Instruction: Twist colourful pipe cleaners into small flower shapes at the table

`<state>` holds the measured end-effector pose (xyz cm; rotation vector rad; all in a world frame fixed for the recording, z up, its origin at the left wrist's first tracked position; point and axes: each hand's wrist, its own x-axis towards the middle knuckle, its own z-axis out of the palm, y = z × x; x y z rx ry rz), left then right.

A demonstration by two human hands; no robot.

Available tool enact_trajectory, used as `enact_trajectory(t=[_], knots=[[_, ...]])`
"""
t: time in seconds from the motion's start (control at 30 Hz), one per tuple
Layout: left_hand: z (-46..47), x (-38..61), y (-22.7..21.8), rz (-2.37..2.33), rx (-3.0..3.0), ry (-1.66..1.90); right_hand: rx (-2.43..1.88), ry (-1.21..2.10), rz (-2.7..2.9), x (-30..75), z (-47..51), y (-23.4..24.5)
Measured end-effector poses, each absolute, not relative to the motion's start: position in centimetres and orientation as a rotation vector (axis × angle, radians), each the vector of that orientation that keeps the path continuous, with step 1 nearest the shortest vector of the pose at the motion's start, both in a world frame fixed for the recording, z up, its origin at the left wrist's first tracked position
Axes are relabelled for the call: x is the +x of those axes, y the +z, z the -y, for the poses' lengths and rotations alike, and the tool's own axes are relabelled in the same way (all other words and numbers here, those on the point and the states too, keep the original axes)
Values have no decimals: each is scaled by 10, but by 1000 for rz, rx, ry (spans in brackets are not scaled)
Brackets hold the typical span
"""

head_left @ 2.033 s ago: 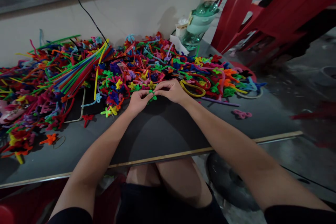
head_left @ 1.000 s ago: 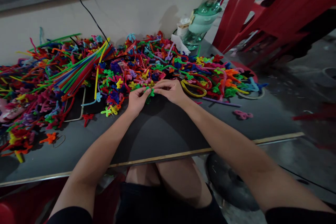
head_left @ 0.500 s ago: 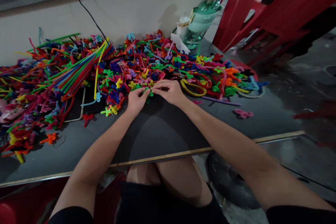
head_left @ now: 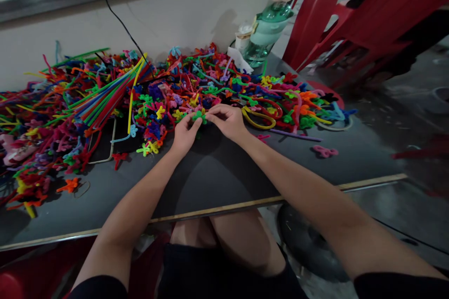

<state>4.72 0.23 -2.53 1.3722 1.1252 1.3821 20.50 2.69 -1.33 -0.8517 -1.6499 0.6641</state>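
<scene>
Green and fuzzy, a small flower-like piece [head_left: 199, 116] sits right at the middle of the frame, held between thumb and fingers of the left hand [head_left: 185, 134]. And here is the right hand [head_left: 226, 120], closed to a narrow pinch, thumb and fingertips together on the flower's right edge. Fine detail between those fingertips is too small to read.

Just beyond, a heaped pile [head_left: 206, 81] of fuzzy stems and twisted shapes in every colour spans the frame from the left edge to right of centre. Beside the right hand lies a yellow loop [head_left: 259, 122], with a purple stem [head_left: 296, 135] below it to the right and a pink looped piece [head_left: 325, 151] farther right, apart from the heap.

Over to the left, a bundle of straight stems [head_left: 108, 98] slants across the pile; lower left, an orange piece [head_left: 69, 185] lies on the dark surface [head_left: 210, 177] next to a thin loop [head_left: 82, 189]. Up top, right of centre, stands a green bottle [head_left: 268, 32], with a red chair [head_left: 315, 18] at upper right.
</scene>
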Motion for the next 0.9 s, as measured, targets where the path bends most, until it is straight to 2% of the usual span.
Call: enact_trajectory(t=[0.2, 0.47, 0.7, 0.9], knots=[[-7, 44, -29, -1181, 1317, 1378, -793, 482, 1806, 202, -20, -11], [-2, 44, -21, -1124, 1393, 1265, -809, 639, 1748, 211, -26, -9], [-2, 43, -20, -1216, 1508, 1249, -705, 434, 1914, 214, -29, -8], [-2, 43, -19, -1364, 1539, 1215, -635, 406, 1922, 216, -31, -11]])
